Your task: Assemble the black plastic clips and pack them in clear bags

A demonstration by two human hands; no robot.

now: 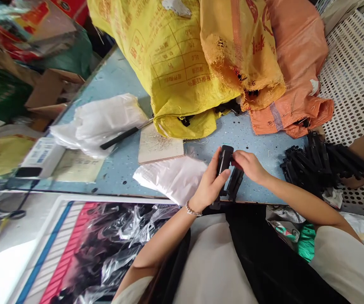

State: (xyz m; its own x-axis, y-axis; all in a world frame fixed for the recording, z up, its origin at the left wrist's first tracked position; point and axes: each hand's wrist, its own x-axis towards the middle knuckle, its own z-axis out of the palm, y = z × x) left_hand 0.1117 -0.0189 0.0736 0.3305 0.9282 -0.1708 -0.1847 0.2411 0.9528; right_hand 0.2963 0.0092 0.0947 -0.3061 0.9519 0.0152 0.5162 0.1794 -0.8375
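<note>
My left hand [211,182] is closed around a long black plastic part [224,158], held upright above the front of the table. Close to the part's upper right edge, the fingers of my right hand [248,165] are pinched together; whatever lies between them is too small to make out. Below the hands, near the table edge, lie more black plastic pieces [235,183]. A pile of similar black parts [315,162] is heaped on the right. Left of my left hand lies a stack of clear plastic bags [172,177].
Yellow [182,71] and orange [296,63] woven sacks stand at the back of the blue table [118,76]. A black-handled tool [120,138] rests by a small board [159,145] and white bags [102,116]. At right is a perforated white basket [356,71]. Below the table, a crate holds plastic-bagged parts [106,253].
</note>
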